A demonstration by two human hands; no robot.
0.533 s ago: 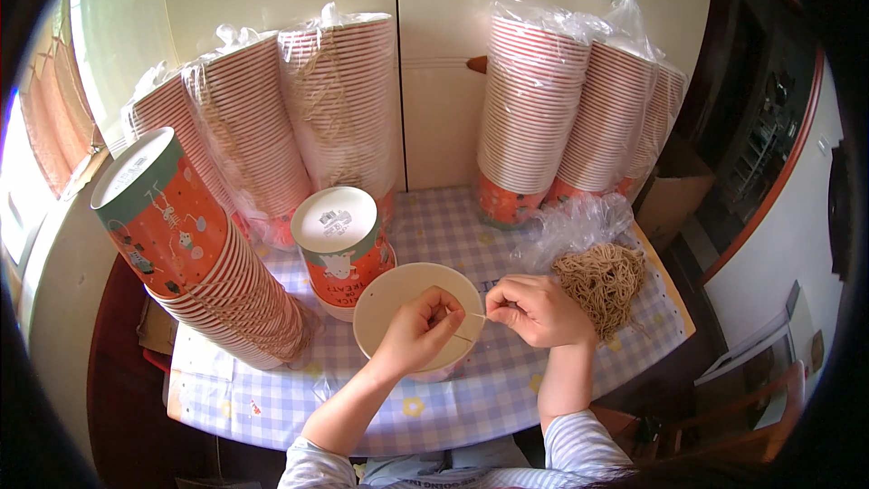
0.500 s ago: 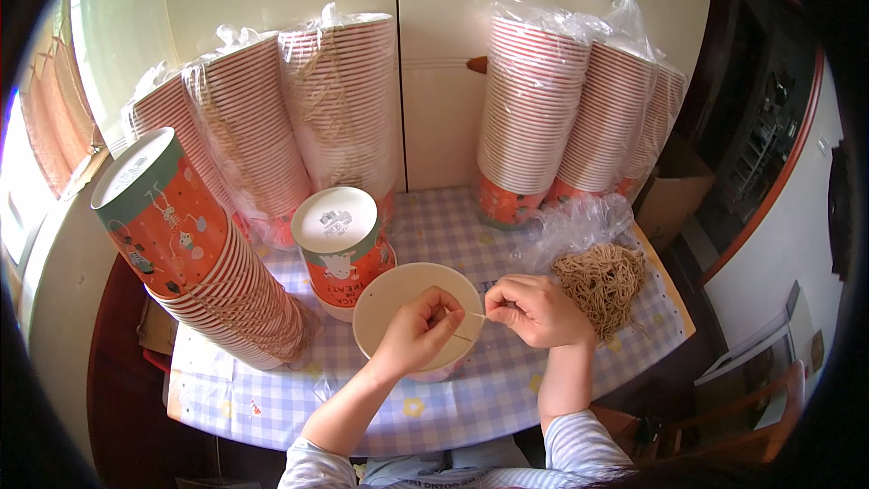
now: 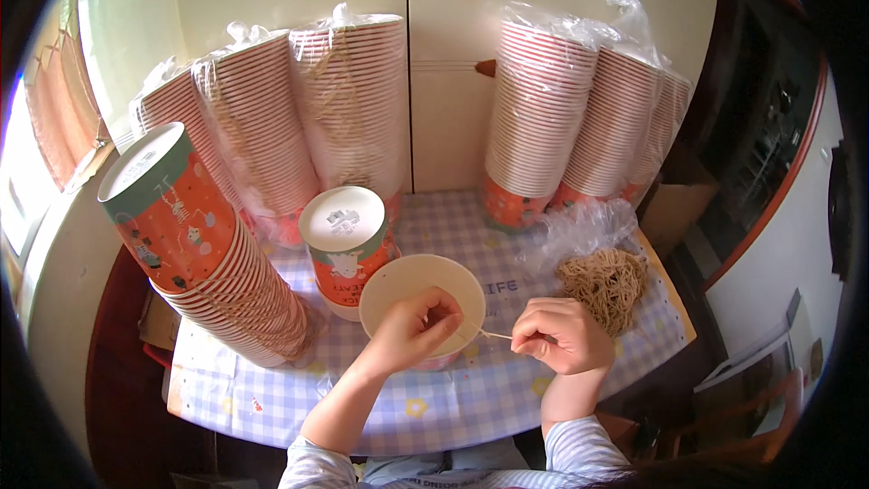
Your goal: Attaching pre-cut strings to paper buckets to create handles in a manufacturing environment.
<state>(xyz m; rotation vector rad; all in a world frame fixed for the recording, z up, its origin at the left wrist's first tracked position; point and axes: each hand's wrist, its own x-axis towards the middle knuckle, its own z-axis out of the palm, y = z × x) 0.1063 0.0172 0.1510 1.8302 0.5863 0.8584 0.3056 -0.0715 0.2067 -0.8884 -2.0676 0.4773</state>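
A white-lined paper bucket (image 3: 425,269) stands upright at the table's front middle. My right hand (image 3: 563,335), just right of the bucket, is closed in a pinch on a thin pale string (image 3: 496,335). That string stretches left to the bucket's right rim, with what looks like a small loop or knot there. Over the bucket's mouth my left hand (image 3: 416,330) is closed, thumb and fingertips pinched where the string's other part runs. Whether the string passes through the bucket wall or over the rim, I cannot tell.
Behind the bucket an upside-down orange and green bucket (image 3: 346,258) stands. A tall leaning stack of buckets (image 3: 222,254) is at left. Plastic-wrapped stacks (image 3: 348,100) and more wrapped stacks (image 3: 543,109) line the back. A tangle of tan strings (image 3: 605,285) lies at right beside crumpled clear plastic (image 3: 584,231).
My right hand has moved right and slightly down, away from the left hand, drawing the string out between them. My left hand stays over the bucket. The whole view has shifted slightly.
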